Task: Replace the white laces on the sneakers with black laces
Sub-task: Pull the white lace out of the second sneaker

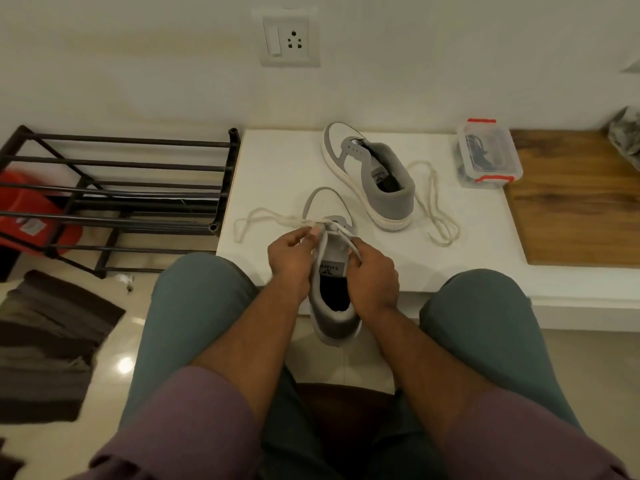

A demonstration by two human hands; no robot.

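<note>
Two forearms in mauve sleeves enter from the bottom of the frame, passing over knees in teal trousers, and meet at the centre. The left hand (pixel 290 258) is curled, with thumb and fingertips pinching the white lace (pixel 258 216) at the upper eyelets of the near sneaker (pixel 332 268). The right hand (pixel 375 271) is also curled, gripping another strand of the same lace against the sneaker's right side. The near sneaker, grey and white, points toe-first toward the top of the frame; its heel overhangs the near edge of the white platform (pixel 277 168). From the left hand's pinch, the lace runs out in a loose loop to the left across the platform.

Above and right of centre, the second sneaker (pixel 370 174) rests on the platform, toe toward the wall, with no lace in its eyelets. A loose white lace (pixel 438 209) lies in curls just right of it, touching the platform. Further right, at the platform's edge, stands a clear plastic box with red clips (pixel 488 154); dark contents, possibly laces, show through its wall. A wooden board (pixel 581 202) adjoins the platform at right.

At left, a black metal shoe rack (pixel 121 188) stands on the tiled floor, with a red item (pixel 31 216) behind its bars. A dark mat (pixel 48 341) lies at lower left. A wall socket (pixel 289 39) is at top centre.
</note>
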